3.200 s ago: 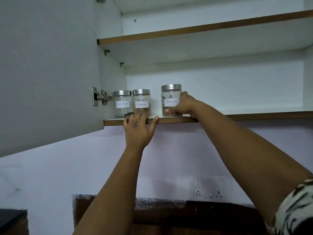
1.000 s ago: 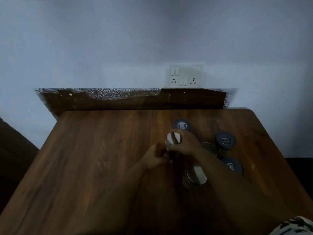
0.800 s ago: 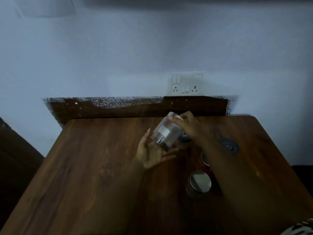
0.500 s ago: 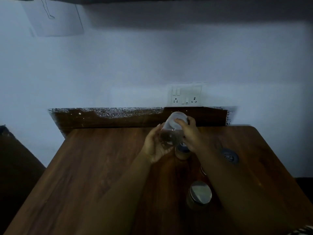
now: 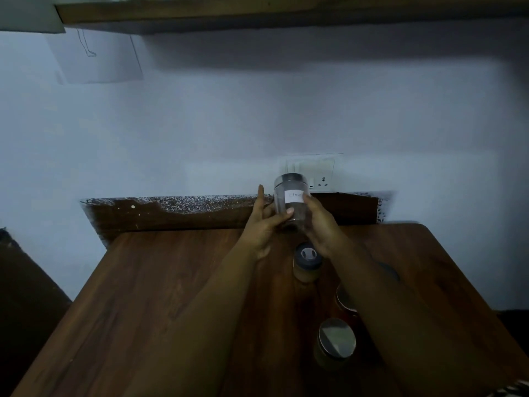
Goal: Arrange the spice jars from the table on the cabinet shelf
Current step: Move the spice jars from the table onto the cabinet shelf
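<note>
I see both hands raised above the brown wooden worktop point(image 5: 160, 296), sharing one clear glass spice jar with a metal lid and a white paper label point(image 5: 292, 202). The left hand point(image 5: 264, 224) cups the jar's lower side, its grip closed with the thumb across the glass and the forefinger pointing up. The right hand point(image 5: 320, 224) wraps the other side, its grip closed too. The jar is upright, in the air in front of the white wall socket plate point(image 5: 320, 170). Below it on the worktop stand a dark-lidded amber jar point(image 5: 307, 262) and, nearer me, a shiny metal-lidded jar point(image 5: 336, 342). The wooden cabinet shelf edge point(image 5: 257, 12) runs across the top.
</note>
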Motion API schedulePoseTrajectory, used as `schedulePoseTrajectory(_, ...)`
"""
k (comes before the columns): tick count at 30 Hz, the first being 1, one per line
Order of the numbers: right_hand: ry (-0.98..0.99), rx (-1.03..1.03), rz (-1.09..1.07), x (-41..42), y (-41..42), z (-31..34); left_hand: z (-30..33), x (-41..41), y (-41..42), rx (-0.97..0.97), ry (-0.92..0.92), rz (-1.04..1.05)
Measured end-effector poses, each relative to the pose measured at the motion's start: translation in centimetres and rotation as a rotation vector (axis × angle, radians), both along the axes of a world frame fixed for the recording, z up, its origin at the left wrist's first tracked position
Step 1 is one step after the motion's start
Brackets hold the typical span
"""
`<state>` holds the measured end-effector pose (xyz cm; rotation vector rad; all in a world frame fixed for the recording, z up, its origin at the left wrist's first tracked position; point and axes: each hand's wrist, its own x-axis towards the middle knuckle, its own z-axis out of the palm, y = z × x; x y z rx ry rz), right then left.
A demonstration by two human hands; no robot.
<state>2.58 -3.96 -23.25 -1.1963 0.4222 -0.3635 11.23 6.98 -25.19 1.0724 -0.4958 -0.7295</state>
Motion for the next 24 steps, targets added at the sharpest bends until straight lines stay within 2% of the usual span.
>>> schedulePoseTrajectory(2, -0.033, -0.085, 0.039, -0.2, -0.3, 0.4, 0.6, 0.1, -0.3, 0.031, -0.078, 0.076)
schedulePoseTrajectory(4, -0.068, -0.156, 0.061, -0.4, -0.3, 1.3, 1.6, 0.5, -0.1, 0.026, -0.127, 0.041)
schedulePoseTrajectory(7, -0.117, -0.215, 0.038, -0.2, -0.6, 2.7, 3.4, 0.7, 0.6, -0.021, -0.165, -0.012)
schedulePoseTrajectory(13, -0.259, -0.327, -0.024, 0.2, -0.3, 7.2, 8.3, 0.3, 1.4, -0.076, -0.294, 0.078)
schedulePoseTrajectory(24, -0.556, -0.764, -0.212, -2.0, 2.1, 23.7, 23.3, -1.9, 4.1, -0.338, -0.706, 0.247)
